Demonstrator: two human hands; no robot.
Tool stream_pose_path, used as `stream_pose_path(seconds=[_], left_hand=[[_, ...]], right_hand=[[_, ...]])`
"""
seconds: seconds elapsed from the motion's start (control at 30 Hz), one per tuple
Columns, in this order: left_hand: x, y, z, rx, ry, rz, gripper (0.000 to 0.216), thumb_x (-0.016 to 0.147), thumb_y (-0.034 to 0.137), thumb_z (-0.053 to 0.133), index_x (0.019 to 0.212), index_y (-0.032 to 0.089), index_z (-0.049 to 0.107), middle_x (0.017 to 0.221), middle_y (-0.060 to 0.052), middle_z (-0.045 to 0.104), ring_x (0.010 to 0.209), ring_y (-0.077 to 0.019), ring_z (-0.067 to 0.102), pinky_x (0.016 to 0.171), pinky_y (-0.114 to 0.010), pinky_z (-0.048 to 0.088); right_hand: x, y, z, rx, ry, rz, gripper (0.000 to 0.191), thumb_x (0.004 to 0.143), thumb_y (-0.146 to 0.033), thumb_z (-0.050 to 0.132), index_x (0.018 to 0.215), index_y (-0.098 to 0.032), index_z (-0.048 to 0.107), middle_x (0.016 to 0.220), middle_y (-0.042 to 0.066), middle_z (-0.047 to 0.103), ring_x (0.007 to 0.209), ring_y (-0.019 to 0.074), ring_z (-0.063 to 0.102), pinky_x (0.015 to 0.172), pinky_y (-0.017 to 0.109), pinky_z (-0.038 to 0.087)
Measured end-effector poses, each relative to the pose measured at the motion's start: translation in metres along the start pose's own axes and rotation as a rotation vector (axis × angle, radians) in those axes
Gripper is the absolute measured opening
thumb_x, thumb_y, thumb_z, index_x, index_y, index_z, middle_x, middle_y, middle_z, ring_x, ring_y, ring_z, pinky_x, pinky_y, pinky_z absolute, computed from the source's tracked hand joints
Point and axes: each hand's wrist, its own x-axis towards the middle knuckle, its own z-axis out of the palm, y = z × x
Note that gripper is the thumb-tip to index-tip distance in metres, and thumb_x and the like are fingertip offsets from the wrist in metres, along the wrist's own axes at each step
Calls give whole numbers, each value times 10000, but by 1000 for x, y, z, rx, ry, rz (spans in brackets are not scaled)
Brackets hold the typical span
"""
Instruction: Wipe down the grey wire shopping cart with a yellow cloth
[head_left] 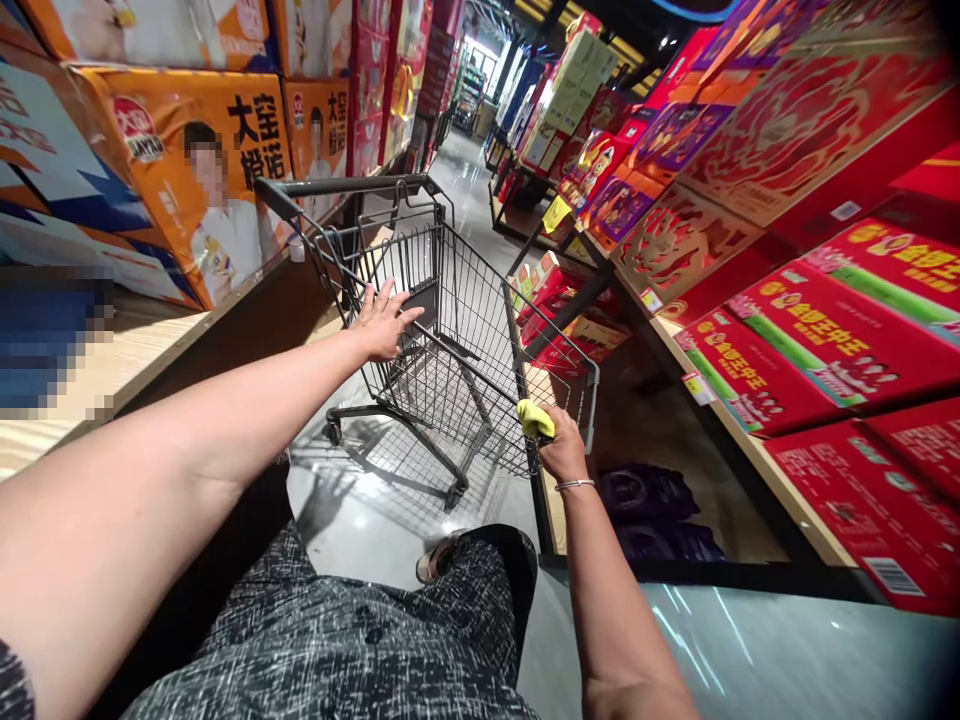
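A dark wire shopping cart [465, 330] stands in the aisle in front of me, its basket holding nothing I can see. My left hand [384, 322] rests flat on the cart's near side rim, fingers spread. My right hand [561, 448] is closed round a yellow cloth [534, 418] and presses it against the cart's lower right corner. A thin bracelet sits on my right wrist.
Red gift boxes [817, 340] fill the slanted shelves on the right. Orange cartons [187, 170] are stacked on a wooden ledge on the left. The glossy floor aisle [457, 180] runs ahead between the shelves. My knee in patterned trousers [360, 640] is low in view.
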Motion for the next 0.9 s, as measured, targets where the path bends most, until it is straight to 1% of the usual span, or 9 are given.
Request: stream_pose_path(seconds=[0.1,0.27,0.4,0.47,0.53,0.6,0.73,0.8,0.9], left_hand=[[3,-2,-2,-9,-3,1,901,746,285,707,1543,279,289,1641,-85,107,1485,-380,-167,1167,-631,-67],[6,22,0,-76,27,19,754,729,273,717,1438,334,468,1625,-51,193,1475,-428,-155,1082,-733,-140],[6,59,2,-92,-50,155,709,748,247,701,1406,390,479,1563,-50,340,1494,-407,12,1005,-749,-246],[3,75,2,-123,-19,197,668,752,240,686,1385,353,506,1493,-65,428,1477,-387,131,1050,-695,-256],[1,84,1,-157,7,199,591,759,232,661,1335,310,551,1408,-77,491,1440,-367,225,1087,-651,-250],[2,89,0,-162,0,175,504,771,240,634,1272,283,590,1320,-87,527,1390,-358,295,1104,-654,-217],[9,91,-1,-118,-18,194,331,783,309,604,1106,244,642,1159,-89,568,1274,-343,389,1139,-651,4],[13,92,2,-141,10,232,235,791,341,597,992,232,650,1105,-77,582,1239,-322,407,1129,-599,113],[19,94,9,-224,68,268,224,817,433,589,895,228,635,1072,-59,597,1223,-307,408,1108,-557,147]], right_hand=[[-5,-9,0,-68,35,7,482,703,-52,511,1147,-200,624,1089,78,651,1002,229,573,891,365,448],[15,-26,5,-95,19,-74,537,688,-7,525,1165,-229,630,1117,69,631,1024,220,551,884,345,438],[28,-56,45,-183,49,-228,440,827,-99,588,1197,-329,646,1294,55,577,1188,261,445,982,409,356],[21,-64,73,-248,-13,-288,389,907,-157,556,1213,-383,637,1320,25,575,1233,270,398,1006,441,291],[4,-64,98,-298,-143,-329,389,949,-165,504,1246,-392,612,1330,11,573,1232,261,388,984,436,272],[-16,-58,118,-333,-272,-336,361,950,-155,506,1224,-359,622,1314,12,580,1191,240,406,932,399,292],[-49,-43,140,-341,-384,-318,184,885,-151,618,907,-314,700,1049,-22,655,1015,181,464,818,320,315],[-53,-39,140,-341,-387,-311,189,874,-138,625,840,-310,696,978,-30,655,961,169,468,800,312,317],[-45,-29,119,-353,-353,-284,263,903,-134,576,1011,-345,690,1138,-10,641,1025,187,461,847,338,335]])
